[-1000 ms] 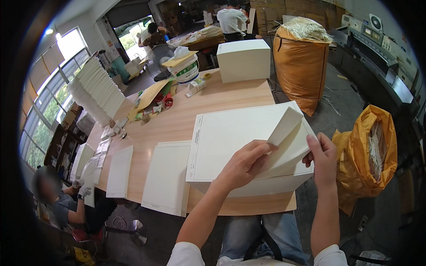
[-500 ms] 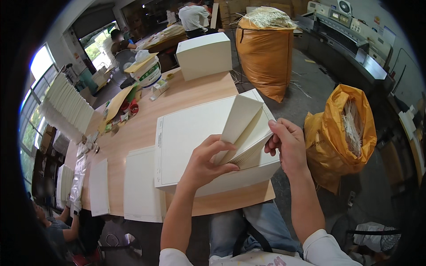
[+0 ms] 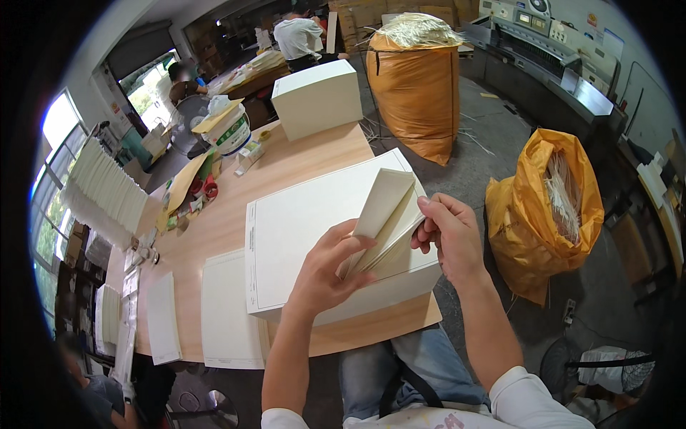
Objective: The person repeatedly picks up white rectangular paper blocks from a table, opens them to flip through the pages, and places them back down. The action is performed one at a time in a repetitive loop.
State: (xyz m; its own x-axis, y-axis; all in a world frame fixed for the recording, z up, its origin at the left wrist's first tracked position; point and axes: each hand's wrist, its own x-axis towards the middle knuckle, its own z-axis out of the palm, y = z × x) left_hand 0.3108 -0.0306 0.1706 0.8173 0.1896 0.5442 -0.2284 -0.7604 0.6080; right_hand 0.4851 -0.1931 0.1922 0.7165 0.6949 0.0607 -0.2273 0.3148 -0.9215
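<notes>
A folded sheaf of cream paper sheets (image 3: 386, 204) is held between my hands, above a thick stack of large white sheets (image 3: 307, 214). My left hand (image 3: 330, 266) grips the sheaf's lower left end, thumb below and fingers over the folded flap. At the right end, my right hand (image 3: 451, 232) pinches the sheet edges between thumb and curled fingers. The sheaf is bent open along its middle, and the layered edges show near my left thumb.
A flat white sheet pile (image 3: 232, 307) and a narrow white strip pile (image 3: 164, 318) lie left on the wooden table (image 3: 300, 157). Behind stand a white block stack (image 3: 318, 104) and a bucket (image 3: 230, 129). Orange sacks (image 3: 414, 100) of paper shreds stand right. People work at the far tables and lower left.
Both hands have stayed on the sheaf, with fewer fanned edges visible by my left thumb. The whole view has shifted slightly. The person at lower left has moved lower in the picture.
</notes>
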